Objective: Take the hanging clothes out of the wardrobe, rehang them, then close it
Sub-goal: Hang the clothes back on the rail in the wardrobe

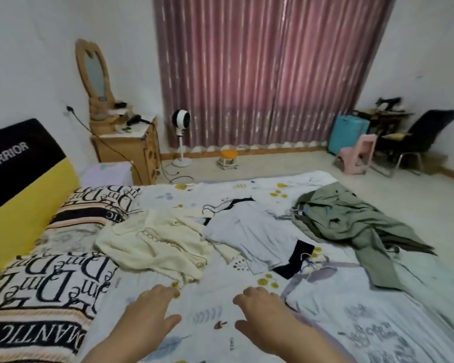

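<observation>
Both hands — left hand, right hand — hovered open and empty over the bed. Clothes lay beyond: cream cardigan, pale dress, green jacket. Best to lift each by its hanger; the wardrobe was out of view.

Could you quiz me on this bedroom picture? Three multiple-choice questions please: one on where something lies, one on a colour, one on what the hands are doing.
1. Where does the green jacket lie?
A. on the bed's right side
B. on the black chair
C. on the floor

2. What colour are the curtains?
A. blue
B. dusty pink
C. yellow

3. What are the left hand and right hand doing?
A. gripping a hanger
B. folding a shirt
C. reaching out, holding nothing

Answers: 1 A, it sprawls over the bed sheet at right. 2 B, pink folds cover the window. 3 C, both hands are open above the sheet.
</observation>
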The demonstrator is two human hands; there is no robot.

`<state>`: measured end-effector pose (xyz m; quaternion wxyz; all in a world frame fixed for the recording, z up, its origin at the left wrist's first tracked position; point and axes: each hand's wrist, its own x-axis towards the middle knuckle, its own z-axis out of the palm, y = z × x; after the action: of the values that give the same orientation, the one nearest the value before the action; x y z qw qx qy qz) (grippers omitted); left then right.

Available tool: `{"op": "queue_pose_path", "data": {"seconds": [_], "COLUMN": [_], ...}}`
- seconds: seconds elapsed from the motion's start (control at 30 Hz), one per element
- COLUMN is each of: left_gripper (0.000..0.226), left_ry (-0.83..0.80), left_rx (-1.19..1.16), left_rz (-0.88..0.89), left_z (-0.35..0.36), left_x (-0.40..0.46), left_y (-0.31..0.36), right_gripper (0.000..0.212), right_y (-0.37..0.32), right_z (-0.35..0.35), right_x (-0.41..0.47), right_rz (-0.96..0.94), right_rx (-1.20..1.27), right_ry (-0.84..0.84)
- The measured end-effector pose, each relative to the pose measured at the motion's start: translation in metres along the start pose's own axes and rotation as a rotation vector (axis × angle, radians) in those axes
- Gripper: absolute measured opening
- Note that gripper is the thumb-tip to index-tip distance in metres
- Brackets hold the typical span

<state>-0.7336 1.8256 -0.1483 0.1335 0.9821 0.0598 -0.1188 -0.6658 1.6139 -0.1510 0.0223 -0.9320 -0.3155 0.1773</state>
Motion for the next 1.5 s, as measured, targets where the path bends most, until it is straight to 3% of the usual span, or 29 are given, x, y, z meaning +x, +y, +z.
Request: {"op": "queue_pose_path", "data": {"seconds": [0.37,0.63,1.03,1.5], "left_gripper": [0.052,0.048,0.048,0.05], "left_ry": [-0.124,-0.121,-0.119,-0.165], "left_rx": [0.056,0.07,-0.034,-0.086], "left_rz": [0.341,0.474,0.475,0.389], "left_z": [0.033,0.056,0.1,0.109], "left_x": [0.056,0.063,0.069,0.179], "left_y": [0.117,0.223,0.377,0.418], "right_gripper": [0.044,0.042,0.041,0.042], "right_y": [0.093,0.173,0.312,0.413], "right_z": [0.02,0.032,0.038,0.015], "right_x": [-0.084,-0.165,-0.247,-0.181], "right_rz": [0.398,0.531,0.59,0.528], "right_rx": [0.092,0.166,0.132,0.182], "right_ry": [0.06,0.135,0.135,0.075]}}
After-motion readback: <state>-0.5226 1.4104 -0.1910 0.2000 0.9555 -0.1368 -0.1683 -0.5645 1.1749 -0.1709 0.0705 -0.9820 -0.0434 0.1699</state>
